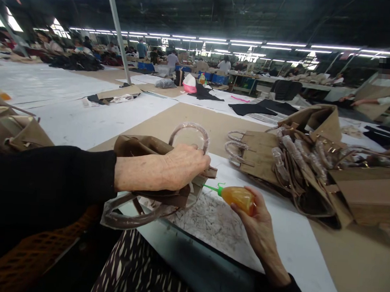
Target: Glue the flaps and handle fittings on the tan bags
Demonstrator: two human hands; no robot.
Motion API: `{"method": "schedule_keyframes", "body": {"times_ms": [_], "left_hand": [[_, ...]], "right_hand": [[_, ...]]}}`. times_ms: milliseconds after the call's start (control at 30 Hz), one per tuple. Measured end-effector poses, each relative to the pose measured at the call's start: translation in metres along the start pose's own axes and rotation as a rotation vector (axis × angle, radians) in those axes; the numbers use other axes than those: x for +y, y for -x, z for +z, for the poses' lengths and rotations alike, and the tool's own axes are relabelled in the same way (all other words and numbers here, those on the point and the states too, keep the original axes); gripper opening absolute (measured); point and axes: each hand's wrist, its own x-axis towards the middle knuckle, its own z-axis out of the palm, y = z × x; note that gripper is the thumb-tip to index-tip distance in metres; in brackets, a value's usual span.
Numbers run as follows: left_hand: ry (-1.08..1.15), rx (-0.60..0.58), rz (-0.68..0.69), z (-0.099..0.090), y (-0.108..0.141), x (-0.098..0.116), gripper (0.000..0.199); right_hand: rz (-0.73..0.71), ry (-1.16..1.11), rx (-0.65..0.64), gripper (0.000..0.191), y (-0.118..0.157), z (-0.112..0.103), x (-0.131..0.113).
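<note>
A brown handbag [137, 146] lies at the table's front edge, its two handles [125, 219] wrapped in clear plastic. Across its top my left hand [183, 165] is closed on the bag, fingers curled over the edge; the fingertips are hidden. My right hand [257, 218] is wrapped around a squeeze bottle [240, 199] of amber liquid with a green nozzle. The bottle is tilted on its side, and its nozzle tip points left at the bag's edge below my left hand. I cannot tell whether the tip touches the bag.
Several more brown bags with plastic-wrapped handles are piled on the right [265, 151], others on the left [14, 131]. Under the work lies stained white paper [216, 219]. Black fabric pieces [252, 107] and a pink container [189, 85] sit farther back. A co-worker [377, 95] stands at far right.
</note>
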Motion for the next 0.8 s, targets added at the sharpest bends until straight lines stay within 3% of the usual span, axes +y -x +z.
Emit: {"method": "schedule_keyframes", "body": {"times_ms": [100, 300, 533, 800], "left_hand": [[-0.058, 0.04, 0.063, 0.007, 0.002, -0.001, 0.024], [-0.163, 0.063, 0.065, 0.011, 0.013, 0.007, 0.029], [-0.151, 0.043, 0.064, 0.014, 0.025, 0.014, 0.025], [-0.127, 0.109, 0.078, 0.026, 0.039, 0.017, 0.015]], "right_hand": [[-0.011, 0.024, -0.002, 0.059, -0.002, 0.0, 0.002], [0.005, 0.041, -0.035, 0.06, -0.001, -0.003, 0.014], [0.05, 0.03, -0.098, 0.059, 0.005, -0.005, 0.014], [0.125, -0.012, -0.127, 0.059, 0.007, -0.008, 0.012]]}}
